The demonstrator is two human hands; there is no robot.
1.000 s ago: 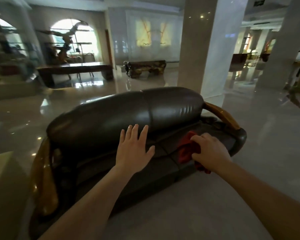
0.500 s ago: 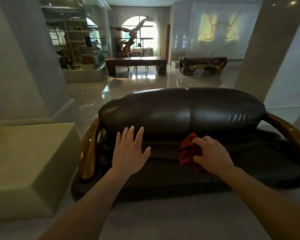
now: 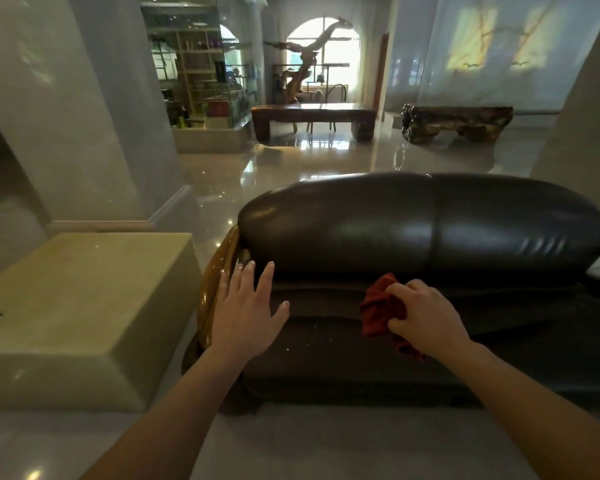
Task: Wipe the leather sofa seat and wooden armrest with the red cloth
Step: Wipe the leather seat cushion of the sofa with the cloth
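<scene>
A dark leather sofa (image 3: 430, 226) fills the middle of the head view, its seat (image 3: 326, 341) facing me. A glossy wooden armrest (image 3: 215, 282) curves down its left end. My right hand (image 3: 426, 317) is closed on a crumpled red cloth (image 3: 378, 311) and presses it on the seat, near the foot of the backrest. My left hand (image 3: 246, 310) is spread flat with fingers apart over the seat's left end, right beside the wooden armrest. It holds nothing.
A pale stone block (image 3: 73, 306) stands close on the sofa's left. A wide column (image 3: 66, 109) rises behind it, another column (image 3: 582, 133) at the right. Polished floor (image 3: 291, 174) runs back to a wooden table (image 3: 312, 114) and a carved bench (image 3: 458, 121).
My view has swung left along the sofa, bringing its left armrest and the stone block into sight. Both hands have moved toward the seat's left end, the cloth still in my right hand.
</scene>
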